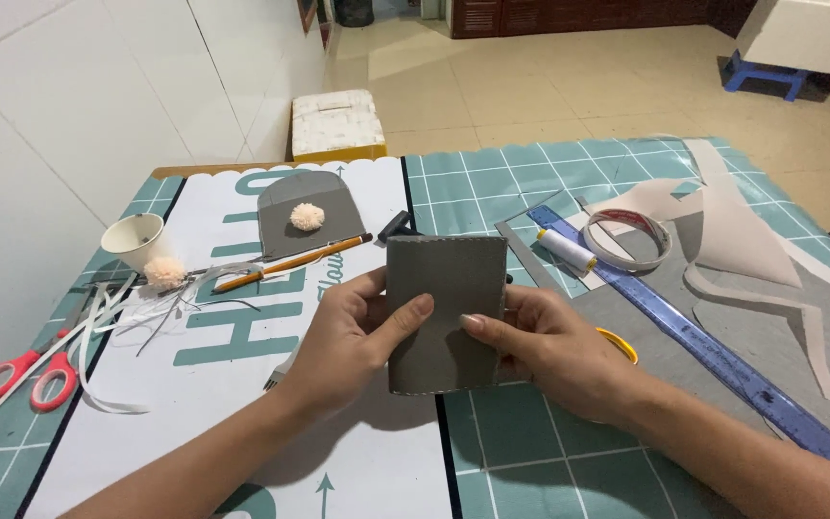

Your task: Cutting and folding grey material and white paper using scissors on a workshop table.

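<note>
Both my hands hold a small grey felt pouch with stitched edges upright over the table. My left hand grips its left edge, thumb across the front. My right hand grips the right edge, thumb pressed on the front too. Behind the pouch lie a grey felt flap piece with a cream pompom on it and a yellow pencil.
Red-handled scissors and white ribbon strips lie at the left near a small white cup and a peach pompom. A blue ruler, tape roll, thread spool, metal square and grey felt scraps sit at the right.
</note>
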